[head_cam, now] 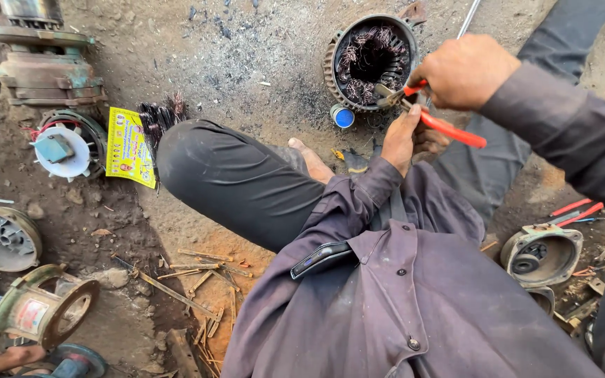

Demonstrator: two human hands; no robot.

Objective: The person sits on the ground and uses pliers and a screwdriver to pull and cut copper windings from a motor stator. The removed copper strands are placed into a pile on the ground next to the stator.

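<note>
Two bare hands meet over the dirt floor (246, 63), just in front of a round grey motor stator (371, 61) whose hollow is packed with dark tangled copper winding. My right hand (465, 70) is clenched around the red-handled metal pliers (428, 112), whose jaws point toward the stator's near rim. My left hand (402, 137) sits just below them, fingers pinched up at the pliers' jaws; whether it grips a wire there I cannot tell. Beside the stator lies a small blue round cap (343, 116). Off to the left lie a yellow printed paper packet (129, 147) and a white fan-ended motor part (64, 147). Thin wooden slivers (201, 280) are scattered near my knee, and a grey cup-shaped end housing (542, 253) rests at right
</note>
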